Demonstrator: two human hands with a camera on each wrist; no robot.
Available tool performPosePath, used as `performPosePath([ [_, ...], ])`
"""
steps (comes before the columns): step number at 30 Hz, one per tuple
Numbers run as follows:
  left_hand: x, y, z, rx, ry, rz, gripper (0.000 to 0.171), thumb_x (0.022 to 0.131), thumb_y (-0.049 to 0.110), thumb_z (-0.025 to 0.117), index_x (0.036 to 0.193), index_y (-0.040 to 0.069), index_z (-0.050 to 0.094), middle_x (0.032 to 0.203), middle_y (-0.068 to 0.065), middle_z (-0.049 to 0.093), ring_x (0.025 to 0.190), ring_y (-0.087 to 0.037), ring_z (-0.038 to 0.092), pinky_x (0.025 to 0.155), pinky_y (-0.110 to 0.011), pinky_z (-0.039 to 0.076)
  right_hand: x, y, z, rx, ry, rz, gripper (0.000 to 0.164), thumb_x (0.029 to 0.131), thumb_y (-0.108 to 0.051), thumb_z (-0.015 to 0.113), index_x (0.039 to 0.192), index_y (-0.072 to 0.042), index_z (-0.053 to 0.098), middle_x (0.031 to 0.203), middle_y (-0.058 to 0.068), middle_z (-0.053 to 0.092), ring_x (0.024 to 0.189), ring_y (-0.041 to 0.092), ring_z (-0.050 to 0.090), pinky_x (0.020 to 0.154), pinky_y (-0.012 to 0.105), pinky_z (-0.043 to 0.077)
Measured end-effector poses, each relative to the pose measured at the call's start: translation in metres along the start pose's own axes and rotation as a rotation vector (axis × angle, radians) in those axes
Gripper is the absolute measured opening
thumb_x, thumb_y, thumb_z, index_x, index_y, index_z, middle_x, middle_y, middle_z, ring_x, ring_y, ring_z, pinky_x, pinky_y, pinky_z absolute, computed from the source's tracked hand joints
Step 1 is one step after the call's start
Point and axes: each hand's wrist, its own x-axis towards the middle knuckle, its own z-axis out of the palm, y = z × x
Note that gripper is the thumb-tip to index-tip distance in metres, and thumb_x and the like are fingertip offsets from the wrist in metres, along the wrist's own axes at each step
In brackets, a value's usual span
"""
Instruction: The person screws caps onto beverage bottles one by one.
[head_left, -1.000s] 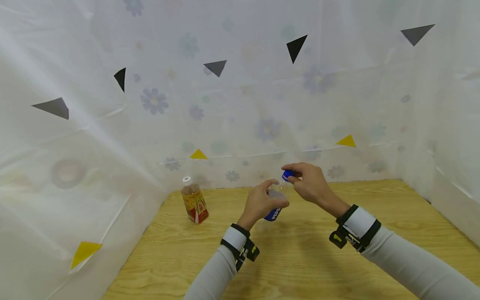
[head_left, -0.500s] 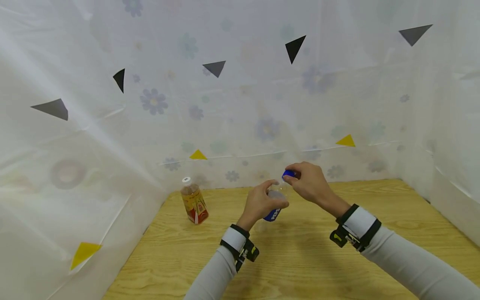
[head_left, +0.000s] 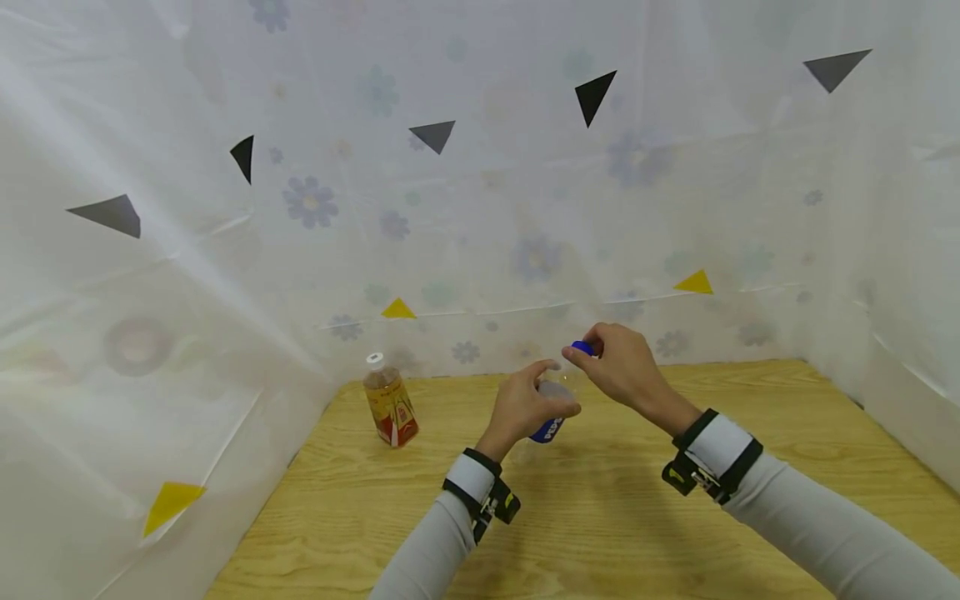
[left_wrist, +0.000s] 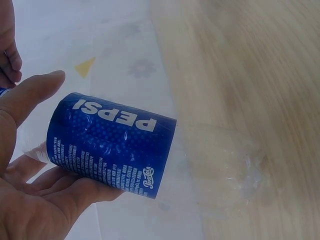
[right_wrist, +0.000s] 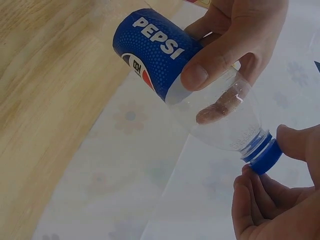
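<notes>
A clear plastic Pepsi bottle with a blue label is tilted in the air above the table. My left hand grips it around its upper body, thumb on one side and fingers on the other. A blue bottle cap sits on the bottle's neck. It is pinched between the thumb and fingers of my right hand. No liquid shows through the clear upper part in the right wrist view.
On the wood-grain table, a second bottle with a yellow and red label and a white cap stands upright at the back left. Translucent flowered sheeting with coloured triangles surrounds the table at the back and sides.
My right thumb and fingers have shifted around the blue cap, with a small turn of the hand. The left hand keeps the bottle nearly still. The second bottle stays in place.
</notes>
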Motion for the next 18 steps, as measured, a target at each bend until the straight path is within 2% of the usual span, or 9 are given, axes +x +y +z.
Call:
performPosePath([
  [7,0.0005,-0.0018,0.0003,0.006,-0.009,0.000,0.068,0.077,0.040,0.086,0.138,0.021,0.062,0.124,-0.013,0.069,0.102,-0.027,0.068,0.076,-0.040,0.059,0.0004,0.0009,0.0001,-0.006,-0.045,0.026,0.043,0.097,-0.035,0.069,0.109,0.005,0.066,0.088,0.015,0.066,0.067,0.020,0.057,0.058,0.031,0.046],
  [11,0.0000,-0.0021,-0.0001,-0.001,-0.012,0.000,0.070,0.077,0.042,0.086,0.139,0.022,0.062,0.124,-0.012,0.069,0.101,-0.025,0.068,0.075,-0.039,0.058,0.0001,0.0000,-0.0003,-0.005,-0.082,0.051,0.055,0.097,-0.041,0.067,0.121,0.008,0.061,0.094,0.020,0.068,0.070,0.022,0.061,0.059,0.034,0.050],
  [15,0.0006,-0.0022,-0.0004,-0.007,-0.015,-0.002,0.069,0.077,0.041,0.086,0.139,0.022,0.061,0.124,-0.013,0.069,0.101,-0.025,0.068,0.075,-0.039,0.059,-0.0004,-0.0016,-0.0021,-0.017,-0.081,0.034,0.061,0.098,-0.039,0.066,0.137,0.007,0.053,0.110,0.027,0.069,0.087,0.035,0.068,0.071,0.046,0.057],
  [18,0.0010,-0.0018,-0.0010,-0.009,-0.014,-0.003,0.069,0.078,0.040,0.086,0.139,0.022,0.061,0.123,-0.013,0.069,0.100,-0.025,0.068,0.074,-0.039,0.059,-0.0005,-0.0037,-0.0041,-0.018,-0.052,-0.015,0.053,0.099,-0.031,0.065,0.141,0.001,0.054,0.121,0.029,0.067,0.104,0.044,0.066,0.081,0.056,0.056],
])
